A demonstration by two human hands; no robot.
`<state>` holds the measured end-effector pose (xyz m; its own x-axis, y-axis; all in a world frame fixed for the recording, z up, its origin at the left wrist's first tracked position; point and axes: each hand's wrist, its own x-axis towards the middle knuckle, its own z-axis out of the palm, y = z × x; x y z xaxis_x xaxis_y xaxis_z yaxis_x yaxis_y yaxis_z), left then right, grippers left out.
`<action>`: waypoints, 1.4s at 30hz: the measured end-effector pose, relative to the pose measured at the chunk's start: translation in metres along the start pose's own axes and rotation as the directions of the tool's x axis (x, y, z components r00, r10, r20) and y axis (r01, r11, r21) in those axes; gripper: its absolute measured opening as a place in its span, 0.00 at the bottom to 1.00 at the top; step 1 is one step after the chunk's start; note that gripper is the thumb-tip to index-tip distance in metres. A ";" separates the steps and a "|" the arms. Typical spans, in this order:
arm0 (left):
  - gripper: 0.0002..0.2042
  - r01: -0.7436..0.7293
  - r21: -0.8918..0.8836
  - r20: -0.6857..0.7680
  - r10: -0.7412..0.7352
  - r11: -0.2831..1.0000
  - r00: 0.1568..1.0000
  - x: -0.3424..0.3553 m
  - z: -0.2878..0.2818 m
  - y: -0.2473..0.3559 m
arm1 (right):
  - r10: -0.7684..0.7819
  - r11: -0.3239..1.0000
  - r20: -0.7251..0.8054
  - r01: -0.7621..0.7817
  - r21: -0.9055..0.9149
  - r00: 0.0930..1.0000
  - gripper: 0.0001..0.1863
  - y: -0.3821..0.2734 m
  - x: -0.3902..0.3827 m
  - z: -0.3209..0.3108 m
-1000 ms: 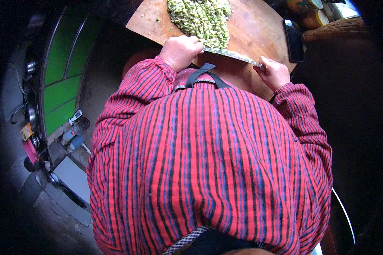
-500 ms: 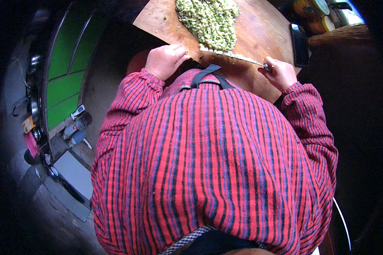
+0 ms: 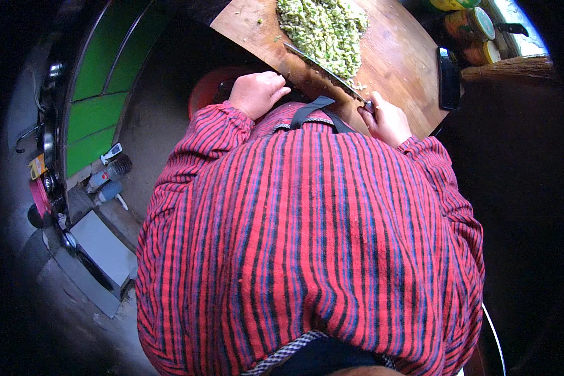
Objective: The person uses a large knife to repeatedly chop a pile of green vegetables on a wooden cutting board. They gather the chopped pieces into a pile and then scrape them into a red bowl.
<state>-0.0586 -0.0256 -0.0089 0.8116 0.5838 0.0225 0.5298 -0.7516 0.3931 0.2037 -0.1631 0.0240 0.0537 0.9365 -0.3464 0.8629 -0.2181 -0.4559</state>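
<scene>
Knife [image 3: 324,69]: slants across the near part of the board, handle toward the near right, tip toward the far left, along the near side of the chopped greens.
Right hand [image 3: 387,120]: closed around the knife handle.
Left hand [image 3: 255,94]: just off the board's near left edge, fingers bent together; cannot tell whether it holds anything.
Chopped greens [image 3: 323,31]: heaped on the far part of the board.
Wooden board [image 3: 401,59]: bare wood right of the heap.
Dark phone [image 3: 449,78]: at the board's right edge.
</scene>
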 end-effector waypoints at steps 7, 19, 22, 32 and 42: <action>0.09 -0.031 -0.034 0.089 0.034 0.999 0.995 -0.001 0.008 0.000 | -0.014 0.999 -0.027 0.012 -0.042 1.000 0.14 0.002 0.005 0.004; 0.15 -0.030 -0.139 0.207 0.059 0.990 0.977 0.001 0.019 0.005 | -0.036 0.999 -0.031 0.035 -0.031 0.999 0.14 -0.001 0.005 0.004; 0.15 0.011 -0.093 0.220 0.010 0.996 0.976 0.001 0.021 0.005 | -0.058 0.998 -0.056 0.057 -0.035 0.997 0.14 -0.001 0.003 0.004; 0.12 0.056 -0.062 0.143 -0.046 0.997 0.989 0.000 0.018 0.003 | -0.078 0.997 -0.069 0.076 -0.035 0.995 0.14 -0.001 0.005 0.004; 0.11 -0.014 -0.081 0.123 0.024 0.997 0.992 0.000 0.023 0.001 | -0.040 0.997 -0.062 0.036 -0.063 0.997 0.14 -0.006 0.008 0.002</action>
<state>-0.0522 -0.0333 -0.0299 0.8481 0.5235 -0.0817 0.4968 -0.7322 0.4659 0.1977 -0.1548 0.0227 0.0499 0.9598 -0.2761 0.8940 -0.1662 -0.4160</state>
